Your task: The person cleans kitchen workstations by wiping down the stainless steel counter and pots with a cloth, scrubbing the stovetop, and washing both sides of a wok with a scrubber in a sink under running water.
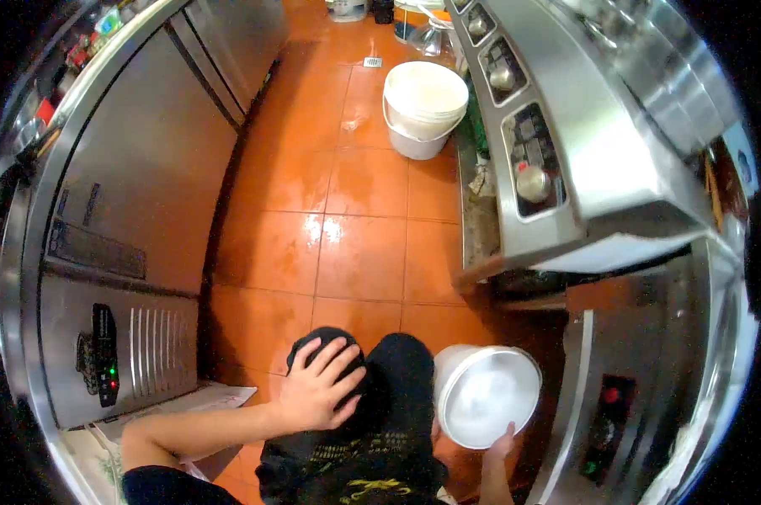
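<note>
My left hand (320, 389) rests on the knee of my black trousers (401, 370), its fingers spread and nothing in it. At my right side, my right hand (502, 444) is at the lower rim of a white bucket (490, 396). The bucket is tilted, with its round white face turned up toward me; whether that is a lid or the inside I cannot tell. Only part of the right hand shows, with its fingertips against the rim.
A white bucket with a handle (423, 105) stands on the wet orange tile floor (364, 252). Steel cabinets (145, 168) line the left; a steel cooking range with knobs (599, 151) juts out on the right. More buckets (347, 8) stand at the far end.
</note>
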Demonstrator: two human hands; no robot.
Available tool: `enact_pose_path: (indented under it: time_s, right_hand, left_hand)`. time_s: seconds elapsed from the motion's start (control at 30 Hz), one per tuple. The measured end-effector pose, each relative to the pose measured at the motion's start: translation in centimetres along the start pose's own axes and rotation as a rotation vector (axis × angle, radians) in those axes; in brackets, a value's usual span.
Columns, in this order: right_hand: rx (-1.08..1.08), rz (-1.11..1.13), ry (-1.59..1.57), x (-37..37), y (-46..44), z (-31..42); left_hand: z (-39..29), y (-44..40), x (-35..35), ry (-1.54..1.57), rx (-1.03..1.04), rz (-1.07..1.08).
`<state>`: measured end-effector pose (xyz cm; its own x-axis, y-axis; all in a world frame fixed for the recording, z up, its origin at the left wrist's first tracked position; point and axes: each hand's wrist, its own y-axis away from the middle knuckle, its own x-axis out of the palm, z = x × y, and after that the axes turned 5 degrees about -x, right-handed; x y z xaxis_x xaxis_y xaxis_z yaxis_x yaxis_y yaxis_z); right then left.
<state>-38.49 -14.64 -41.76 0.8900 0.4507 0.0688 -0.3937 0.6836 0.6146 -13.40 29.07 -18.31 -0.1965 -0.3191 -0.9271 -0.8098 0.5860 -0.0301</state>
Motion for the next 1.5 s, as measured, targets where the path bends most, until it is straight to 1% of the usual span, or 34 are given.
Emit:
enact_pose_path:
  time_s: [0.07, 0.1, 0.17, 0.3, 0.33, 0.37, 0.4, 0.43, 0.47, 0.5, 0.53, 0.57, 0.63, 0.67, 0.7, 0.73, 0.77, 0.8, 0.83, 0.9, 0.93, 0.97, 1.03, 1.07, 1.1, 1.17, 1.23, 1.33, 1.37, 1.4, 1.43, 1.5]
  right_hand:
    - [-0.014, -0.133, 0.094, -2.5, -2.2, -1.7]
    - [-0.007, -0.209, 0.155, -3.0, -2.3, -2.4]
    - [-0.034, -0.374, 0.364, -2.0, -1.5, -3.8]
    - [-0.104, -0.718, 1.068, 2.7, 1.8, -5.5]
    - [-0.094, -0.778, 1.164, 4.5, 2.6, -5.1]
    - [-0.062, -0.859, 1.317, 5.9, 3.2, -3.9]
    - [-0.117, -0.836, 1.299, 6.6, 4.2, -3.3]
    - [-0.075, -0.813, 1.204, 9.6, 5.2, -1.4]
    - [-0.026, -0.793, 1.122, 13.5, 8.2, 2.5]
    - [0.024, -0.782, 1.050, 14.9, 10.7, 5.2]
    - [-0.038, -0.842, 1.019, 13.9, 9.7, 3.9]
    - [-0.161, -0.795, 0.913, 15.1, 10.6, 5.0]
    - [-0.303, -0.393, 0.407, 15.1, 8.9, 6.2]
    - [-0.219, -0.163, 0.423, 15.9, 8.8, 8.7]
    - [-0.133, 0.075, 0.443, 17.4, 8.3, 11.2]
    - [0.060, 0.146, 0.386, 18.8, 7.7, 13.1]
    - [0.267, 0.211, 0.348, 19.4, 7.4, 14.7]
    - [0.481, 0.269, 0.318, 19.8, 7.5, 15.7]
    - [0.473, 0.144, 0.403, 20.0, 8.4, 16.6]
    - [0.505, 0.104, 0.483, 20.7, 10.0, 16.3]
    - [0.484, 0.123, 0.555, 20.8, 11.1, 15.5]
    - [0.430, 0.187, 0.629, 21.5, 12.1, 15.3]
    - [0.338, 0.314, 0.769, 22.1, 15.2, 15.3]
    - [0.268, 0.398, 0.783, 23.7, 17.4, 17.4]
    - [0.238, 0.410, 0.978, 24.7, 18.0, 19.0]
    - [0.312, 0.488, 0.954, 27.8, 22.2, 23.9]
    - [0.285, 0.573, 0.982, 31.3, 28.9, 28.2]
    - [0.273, 0.706, 0.965, 36.2, 36.3, 34.3]
    - [0.273, 0.766, 0.939, 38.0, 39.0, 35.9]
    - [0.295, 0.771, 0.955, 40.2, 41.1, 37.2]
    - [0.315, 0.769, 0.971, 42.3, 42.8, 37.8]
    - [0.247, 0.828, 1.015, 46.3, 46.5, 38.8]
  left_hand:
    - [-0.6, -0.6, -2.0, 0.086, -0.023, 0.049]
    - [-0.8, -0.6, -2.7, 0.081, -0.037, 0.099]
    - [-0.7, -0.4, -4.4, 0.058, -0.075, 0.208]
    - [-2.9, -0.5, -7.4, 0.130, -0.099, 0.263]
    - [-3.1, 0.4, -5.9, 0.139, -0.112, 0.280]
    - [-4.4, 1.1, -6.5, 0.179, -0.146, 0.284]
    - [-5.3, 2.1, -6.9, 0.159, -0.143, 0.303]
    - [-5.8, 2.6, -7.4, 0.137, -0.151, 0.329]
    - [-6.1, 3.1, -8.0, 0.139, -0.162, 0.336]
    - [-6.7, 4.0, -8.3, 0.154, -0.172, 0.350]
    - [-7.5, 4.8, -8.5, 0.173, -0.178, 0.364]
    - [-8.2, 5.5, -8.8, 0.187, -0.181, 0.372]
    - [-9.5, 7.1, -9.1, 0.213, -0.191, 0.382]
    - [-10.0, 8.3, -8.3, 0.206, -0.192, 0.370]
    - [-10.2, 8.3, -9.0, 0.182, -0.199, 0.428]
    - [-10.6, 8.1, -10.0, 0.165, -0.220, 0.488]
    - [-11.6, 9.0, -10.9, 0.162, -0.257, 0.556]
    - [-11.9, 10.3, -9.6, 0.184, -0.283, 0.484]
    - [-12.2, 11.7, -8.2, 0.193, -0.281, 0.365]
    - [-12.8, 13.2, -8.4, 0.289, -0.326, 0.340]
    - [-13.7, 14.5, -8.1, 0.215, -0.395, 0.274]
    - [-14.7, 15.6, -8.8, 0.188, -0.543, 0.281]
    - [-16.1, 18.7, -8.9, 0.380, -0.793, 0.359]
    - [-16.4, 20.9, -9.8, 0.413, -0.831, 0.466]
    - [-16.4, 22.4, -11.1, 0.450, -0.857, 0.561]
    - [-15.0, 23.9, -15.1, 0.543, -0.902, 0.696]
    - [-14.4, 26.4, -19.9, 0.680, -0.958, 0.796]
    - [-14.0, 30.6, -17.0, 0.667, -1.220, 0.356]
    - [-14.0, 30.8, -20.2, 0.674, -1.243, 0.285]
    - [-13.8, 29.6, -26.0, 0.677, -1.265, 0.217]
    - [-13.2, 28.6, -29.1, 0.681, -1.281, 0.151]
    - [-11.4, 26.9, -29.5, 0.793, -1.359, 0.020]
